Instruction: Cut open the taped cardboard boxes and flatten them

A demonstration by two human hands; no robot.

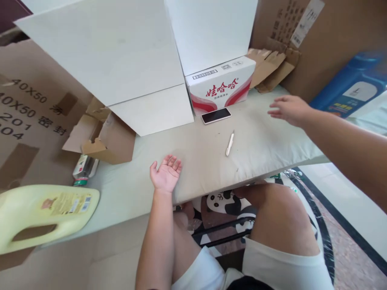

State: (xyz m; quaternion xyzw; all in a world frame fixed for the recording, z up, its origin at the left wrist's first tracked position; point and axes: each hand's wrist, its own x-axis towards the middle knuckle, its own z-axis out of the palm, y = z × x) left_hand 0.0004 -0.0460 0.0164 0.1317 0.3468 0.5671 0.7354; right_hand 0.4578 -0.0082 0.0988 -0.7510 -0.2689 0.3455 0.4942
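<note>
My left hand [166,175] rests palm up near the front edge of the pale covered table [199,161], its fingers apart and nothing in it. Over the right part of the table is my right hand [288,109], fingers stretched to the left, holding nothing. Between the hands a white pen or slim cutter [230,144] lies on the cover. Behind it a dark-screened phone [216,115] lies flat against the foot of a white and red box [222,86].
Large white boxes [151,112] stand at the back. On the left are an open carton [116,141], a clear bottle [82,171] and a yellow jug [72,205]. A blue bottle [338,96] lies at the right. My knees are below the front edge.
</note>
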